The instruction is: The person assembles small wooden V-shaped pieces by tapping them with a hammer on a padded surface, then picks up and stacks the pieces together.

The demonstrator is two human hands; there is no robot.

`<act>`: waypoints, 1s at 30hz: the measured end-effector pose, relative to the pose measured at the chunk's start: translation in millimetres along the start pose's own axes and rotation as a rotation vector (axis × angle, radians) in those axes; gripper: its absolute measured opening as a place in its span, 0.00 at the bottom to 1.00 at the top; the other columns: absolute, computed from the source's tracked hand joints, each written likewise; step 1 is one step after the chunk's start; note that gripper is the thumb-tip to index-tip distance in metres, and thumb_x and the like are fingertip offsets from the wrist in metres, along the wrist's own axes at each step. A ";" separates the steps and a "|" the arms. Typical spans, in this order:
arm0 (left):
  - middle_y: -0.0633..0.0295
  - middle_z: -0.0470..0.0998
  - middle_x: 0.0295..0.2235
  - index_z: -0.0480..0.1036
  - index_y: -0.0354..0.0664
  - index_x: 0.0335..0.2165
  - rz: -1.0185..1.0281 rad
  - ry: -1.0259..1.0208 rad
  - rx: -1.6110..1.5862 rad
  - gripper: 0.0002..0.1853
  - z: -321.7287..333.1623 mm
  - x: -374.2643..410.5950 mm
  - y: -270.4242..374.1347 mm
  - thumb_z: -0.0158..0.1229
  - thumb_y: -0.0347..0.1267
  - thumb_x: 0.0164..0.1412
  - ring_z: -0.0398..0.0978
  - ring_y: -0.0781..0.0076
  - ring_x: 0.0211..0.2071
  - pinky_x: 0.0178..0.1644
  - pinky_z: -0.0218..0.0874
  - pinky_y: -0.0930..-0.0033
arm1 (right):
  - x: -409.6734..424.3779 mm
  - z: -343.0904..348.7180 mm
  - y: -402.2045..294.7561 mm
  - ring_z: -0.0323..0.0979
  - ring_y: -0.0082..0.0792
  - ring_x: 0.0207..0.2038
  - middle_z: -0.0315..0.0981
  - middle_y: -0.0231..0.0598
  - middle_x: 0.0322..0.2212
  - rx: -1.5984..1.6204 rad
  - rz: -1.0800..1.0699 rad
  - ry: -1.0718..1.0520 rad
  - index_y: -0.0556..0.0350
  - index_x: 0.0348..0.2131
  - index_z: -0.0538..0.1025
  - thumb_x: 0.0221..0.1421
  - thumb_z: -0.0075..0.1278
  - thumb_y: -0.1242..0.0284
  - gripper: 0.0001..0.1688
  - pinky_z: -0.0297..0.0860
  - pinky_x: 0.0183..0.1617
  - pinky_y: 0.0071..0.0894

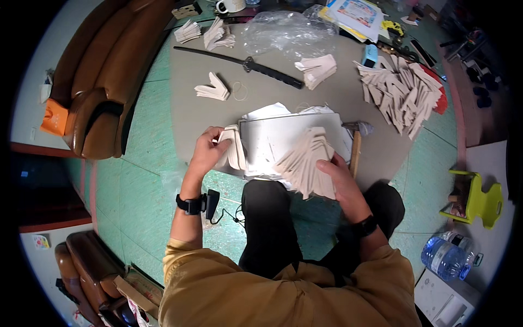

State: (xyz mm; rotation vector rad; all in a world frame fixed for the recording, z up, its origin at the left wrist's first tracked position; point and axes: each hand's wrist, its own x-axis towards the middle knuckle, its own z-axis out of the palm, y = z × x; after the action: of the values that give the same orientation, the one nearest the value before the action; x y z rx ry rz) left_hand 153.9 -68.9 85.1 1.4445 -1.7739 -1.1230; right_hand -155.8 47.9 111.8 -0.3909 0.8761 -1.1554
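Observation:
My left hand [209, 150] pinches a small stack of pale V-shaped pieces [234, 149] at the left edge of a white board [267, 131]. In my right hand [342, 180] is a thicker, fanned-out bundle of similar pale strips [307, 163], held over the board's right front part. Whether the pieces are cloth or card, I cannot tell. White sheets [267, 110] stick out from behind the board. Beyond it lie a folded V-shaped stack [213, 88], a thin loop [240, 91] that looks like a rubber band, and another stack [318, 70].
A large loose pile of strips [402, 90] covers the table's right side. A black katana-style sword [265, 71] lies across the grey table [186, 135]. Farther back are clear plastic film [290, 34], two stacks, papers [355, 16] and a mug [231, 5]. A wooden-handled tool [355, 153] lies beside the board.

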 end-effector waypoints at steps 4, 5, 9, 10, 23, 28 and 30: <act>0.66 0.75 0.30 0.71 0.33 0.37 -0.076 -0.092 -0.306 0.09 40.8 -24.4 66.1 0.56 0.27 0.56 0.70 0.83 0.29 0.33 0.63 0.79 | -16.2 20.4 -4.0 0.68 0.28 0.45 0.67 0.40 0.43 0.000 -0.060 -0.152 0.64 0.53 0.60 0.48 0.52 0.76 0.33 0.65 0.49 0.27; 0.66 0.75 0.30 0.71 0.34 0.36 -0.054 -0.113 -0.330 0.09 54.8 -28.5 70.1 0.55 0.27 0.57 0.70 0.84 0.29 0.33 0.63 0.79 | -18.5 20.0 -1.4 0.68 0.27 0.45 0.67 0.40 0.43 -0.039 -0.056 -0.159 0.65 0.53 0.61 0.48 0.52 0.76 0.32 0.65 0.49 0.27; 0.62 0.74 0.37 0.67 0.32 0.44 -0.153 -0.320 -0.709 0.13 92.4 -46.0 94.3 0.49 0.27 0.61 0.71 0.81 0.37 0.42 0.62 0.79 | -26.9 15.5 0.8 0.68 0.24 0.42 0.68 0.39 0.42 -0.186 -0.064 -0.132 0.67 0.50 0.63 0.49 0.54 0.74 0.30 0.66 0.46 0.24; 0.61 0.74 0.39 0.66 0.31 0.45 -0.232 -0.333 -0.812 0.16 96.1 -48.8 100.8 0.50 0.29 0.61 0.71 0.79 0.39 0.44 0.61 0.77 | -28.3 10.4 2.2 0.68 0.24 0.42 0.68 0.38 0.42 -0.225 -0.090 -0.104 0.67 0.49 0.64 0.49 0.54 0.74 0.29 0.66 0.46 0.23; 0.55 0.67 0.48 0.54 0.30 0.55 -0.294 -0.427 -0.799 0.33 134.5 -63.9 118.2 0.53 0.38 0.58 0.66 0.70 0.48 0.52 0.58 0.71 | -30.0 -9.3 4.3 0.59 0.30 0.53 0.59 0.44 0.50 -0.378 -0.103 -0.126 0.63 0.57 0.51 0.52 0.52 0.60 0.43 0.58 0.55 0.30; 0.54 0.61 0.54 0.49 0.31 0.58 -0.314 -0.356 -0.647 0.36 161.6 -54.8 104.9 0.44 0.47 0.62 0.58 0.65 0.56 0.59 0.47 0.69 | -5.4 -30.2 15.8 0.66 0.28 0.46 0.66 0.42 0.45 -0.577 -0.065 -0.035 0.64 0.54 0.58 0.57 0.46 0.61 0.33 0.63 0.50 0.26; 0.55 0.59 0.55 0.48 0.32 0.58 -0.377 -0.474 -0.683 0.36 157.2 -43.0 71.4 0.42 0.48 0.63 0.57 0.66 0.56 0.60 0.47 0.68 | 0.6 -41.1 4.7 0.70 0.28 0.41 0.70 0.40 0.41 -0.296 0.084 -0.075 0.63 0.50 0.64 0.57 0.46 0.62 0.28 0.66 0.45 0.26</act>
State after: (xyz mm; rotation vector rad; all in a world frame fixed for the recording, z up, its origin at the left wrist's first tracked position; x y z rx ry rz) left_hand -2.8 15.2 76.2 1.1521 -1.1859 -2.1528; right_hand -184.3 55.7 82.9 -0.6298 0.9909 -0.9293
